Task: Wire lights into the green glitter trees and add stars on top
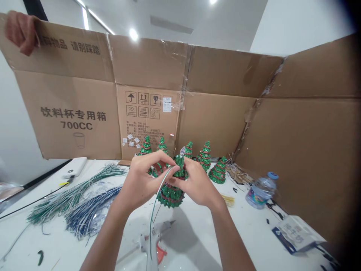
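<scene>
A green beaded tree (pixel 170 195) with red bands and a clear, pale tip (pixel 182 151) is held upright between my hands near the middle of the view. My left hand (pixel 150 175) pinches a thin green-and-white strand (pixel 154 210) at the tree's upper left side; the strand hangs down toward me. Fingers of my right hand (pixel 194 180) close round the upper right side of the tree. Both sets of fingertips nearly meet at its upper part, and what lies between them is partly hidden. Below the tree rests a white glue gun (pixel 156 235) with an orange-red trigger.
Several similar trees (pixel 205 155) stand behind. Bundles of green strands (pixel 70 192) and blue strands (pixel 93 210) lie left. At right are a water bottle (pixel 261 190) and a white-and-blue packet (pixel 297 233). A tall cardboard wall (pixel 217 124) encloses the back; another person's hand (pixel 21 32) grips its top left.
</scene>
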Demonstrator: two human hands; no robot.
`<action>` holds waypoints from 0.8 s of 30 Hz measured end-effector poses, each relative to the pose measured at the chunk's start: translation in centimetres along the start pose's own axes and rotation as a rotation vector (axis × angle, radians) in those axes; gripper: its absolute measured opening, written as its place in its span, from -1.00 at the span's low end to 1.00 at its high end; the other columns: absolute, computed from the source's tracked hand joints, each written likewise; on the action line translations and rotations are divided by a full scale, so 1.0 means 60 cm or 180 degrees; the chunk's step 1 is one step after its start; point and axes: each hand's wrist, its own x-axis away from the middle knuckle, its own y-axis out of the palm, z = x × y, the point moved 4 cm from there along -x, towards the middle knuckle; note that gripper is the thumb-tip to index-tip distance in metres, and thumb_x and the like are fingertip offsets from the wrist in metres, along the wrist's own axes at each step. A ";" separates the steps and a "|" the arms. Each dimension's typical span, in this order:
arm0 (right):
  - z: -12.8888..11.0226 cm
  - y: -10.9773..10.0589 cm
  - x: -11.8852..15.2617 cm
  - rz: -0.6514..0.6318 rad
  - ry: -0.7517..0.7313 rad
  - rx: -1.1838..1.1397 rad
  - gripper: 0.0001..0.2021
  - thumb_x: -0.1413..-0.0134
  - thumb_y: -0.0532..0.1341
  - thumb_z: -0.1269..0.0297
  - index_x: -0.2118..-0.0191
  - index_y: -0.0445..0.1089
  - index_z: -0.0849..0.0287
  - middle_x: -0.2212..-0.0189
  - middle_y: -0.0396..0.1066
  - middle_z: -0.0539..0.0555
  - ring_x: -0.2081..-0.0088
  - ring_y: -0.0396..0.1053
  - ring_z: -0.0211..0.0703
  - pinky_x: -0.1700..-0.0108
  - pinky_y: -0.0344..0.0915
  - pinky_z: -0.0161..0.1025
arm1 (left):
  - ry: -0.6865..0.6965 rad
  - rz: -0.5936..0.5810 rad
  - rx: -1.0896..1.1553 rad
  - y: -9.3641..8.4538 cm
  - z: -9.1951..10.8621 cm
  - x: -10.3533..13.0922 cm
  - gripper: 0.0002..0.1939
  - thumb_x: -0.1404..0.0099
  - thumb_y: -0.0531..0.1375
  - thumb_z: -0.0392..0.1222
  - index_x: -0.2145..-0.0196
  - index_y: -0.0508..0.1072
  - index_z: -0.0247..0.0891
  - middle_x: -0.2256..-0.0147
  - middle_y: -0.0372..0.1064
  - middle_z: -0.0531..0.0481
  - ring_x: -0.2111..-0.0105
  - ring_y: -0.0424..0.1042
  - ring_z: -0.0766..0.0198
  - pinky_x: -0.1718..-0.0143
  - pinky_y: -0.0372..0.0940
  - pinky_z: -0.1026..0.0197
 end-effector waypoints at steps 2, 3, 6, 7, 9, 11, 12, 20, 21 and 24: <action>0.000 -0.001 0.001 0.0019 0.0064 0.0042 -0.75 -0.22 0.46 0.04 0.23 0.49 0.06 0.26 0.53 0.04 0.23 0.45 0.01 0.15 0.31 -0.12 | -0.0004 0.0074 -0.0043 0.000 -0.002 -0.001 -0.91 -0.44 0.39 -0.16 0.26 0.63 -0.16 0.36 0.59 0.10 0.42 0.46 0.36 0.35 0.35 0.26; 0.000 -0.001 0.001 0.0005 0.0064 0.0041 -0.76 -0.22 0.46 0.05 0.22 0.49 0.06 0.26 0.53 0.04 0.23 0.45 0.01 0.15 0.31 -0.11 | -0.0020 0.0098 -0.0063 0.000 -0.004 -0.001 -0.90 -0.44 0.39 -0.16 0.27 0.63 -0.16 0.36 0.58 0.09 0.41 0.45 0.35 0.35 0.34 0.24; -0.002 0.000 0.001 -0.0045 0.0020 0.0013 -0.78 -0.23 0.45 0.07 0.19 0.49 0.06 0.23 0.55 0.05 0.20 0.46 0.02 0.12 0.33 -0.10 | -0.0076 0.0177 -0.0120 0.002 -0.007 -0.002 -0.91 -0.44 0.38 -0.18 0.26 0.62 -0.17 0.37 0.57 0.09 0.42 0.46 0.35 0.35 0.35 0.23; -0.002 0.001 0.001 -0.0054 0.0015 0.0008 -0.78 -0.23 0.45 0.07 0.18 0.49 0.06 0.23 0.55 0.05 0.19 0.46 0.02 0.11 0.33 -0.09 | -0.0077 0.0198 -0.0134 0.002 -0.007 -0.002 -0.92 -0.44 0.38 -0.19 0.26 0.62 -0.17 0.37 0.56 0.10 0.42 0.46 0.35 0.35 0.35 0.24; -0.002 0.001 0.001 -0.0059 0.0016 0.0005 -0.77 -0.23 0.45 0.07 0.17 0.50 0.06 0.22 0.55 0.06 0.19 0.46 0.03 0.11 0.33 -0.09 | -0.0046 0.0239 -0.0151 0.001 -0.005 -0.002 -0.95 -0.43 0.37 -0.22 0.26 0.61 -0.18 0.37 0.56 0.11 0.42 0.47 0.36 0.33 0.37 0.25; -0.002 0.000 0.000 -0.0049 0.0018 0.0018 -0.76 -0.23 0.45 0.06 0.16 0.50 0.06 0.22 0.55 0.07 0.19 0.45 0.02 0.10 0.33 -0.09 | -0.0021 0.0226 -0.0120 0.001 -0.002 -0.001 -0.96 -0.42 0.36 -0.25 0.25 0.61 -0.19 0.35 0.57 0.09 0.40 0.49 0.35 0.31 0.39 0.24; -0.003 0.000 0.000 -0.0046 0.0015 0.0029 -0.76 -0.24 0.44 0.06 0.16 0.49 0.06 0.21 0.55 0.06 0.20 0.45 0.01 0.11 0.33 -0.10 | -0.0015 0.0208 -0.0083 0.002 -0.001 -0.001 -0.96 -0.42 0.36 -0.25 0.25 0.60 -0.20 0.34 0.58 0.07 0.39 0.49 0.34 0.30 0.40 0.23; -0.006 -0.002 0.002 -0.0041 -0.0046 0.0091 -0.77 -0.20 0.46 0.11 0.24 0.44 0.07 0.27 0.50 0.03 0.24 0.41 -0.03 0.16 0.29 -0.15 | 0.0068 0.0182 -0.0095 0.005 -0.002 -0.002 -0.88 -0.37 0.36 -0.33 0.34 0.54 -0.21 0.35 0.57 0.05 0.38 0.49 0.30 0.33 0.36 0.21; -0.006 -0.002 0.002 -0.0027 -0.0077 0.0085 -0.78 -0.20 0.46 0.12 0.23 0.45 0.07 0.26 0.50 0.04 0.23 0.41 -0.02 0.15 0.30 -0.15 | 0.0078 0.0146 -0.0096 0.005 -0.001 -0.002 -0.89 -0.38 0.37 -0.31 0.33 0.55 -0.20 0.34 0.58 0.04 0.37 0.50 0.29 0.32 0.36 0.20; -0.005 -0.001 0.001 -0.0006 -0.0118 0.0059 -0.80 -0.19 0.45 0.16 0.21 0.46 0.07 0.24 0.52 0.05 0.20 0.42 -0.01 0.13 0.31 -0.14 | 0.0137 -0.0014 -0.0115 0.005 0.002 -0.003 -0.91 -0.40 0.39 -0.23 0.29 0.57 -0.19 0.31 0.59 0.02 0.33 0.50 0.27 0.28 0.37 0.19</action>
